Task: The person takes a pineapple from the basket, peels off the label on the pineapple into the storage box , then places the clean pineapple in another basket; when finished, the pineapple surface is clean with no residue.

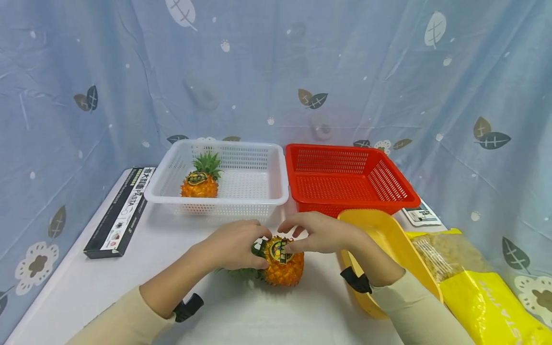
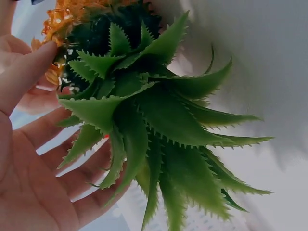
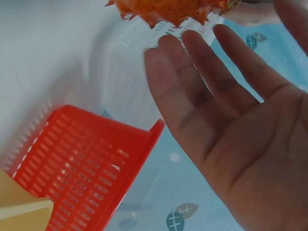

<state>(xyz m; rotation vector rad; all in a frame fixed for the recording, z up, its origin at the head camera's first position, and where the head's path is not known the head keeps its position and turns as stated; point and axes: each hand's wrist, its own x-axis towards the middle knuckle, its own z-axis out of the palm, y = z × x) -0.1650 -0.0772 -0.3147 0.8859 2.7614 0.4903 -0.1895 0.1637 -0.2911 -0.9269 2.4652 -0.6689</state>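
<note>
On the table lies a pineapple on its side, its leafy crown pointing left and a dark round label facing up. My left hand is at the crown end, thumb tip against the fruit where the green begins. In the left wrist view its fingers spread loosely behind the crown leaves. From the other side my right hand arches over the body, thumb at the label. Its fingers look nearly straight in the right wrist view, tips just below the orange skin. A second pineapple stands in the white basket.
Right of the white basket is a red basket. A yellow tray leans against its front, under my right forearm. Beyond lie a yellow pasta bag and a small white packet. A long black pasta box lies at left.
</note>
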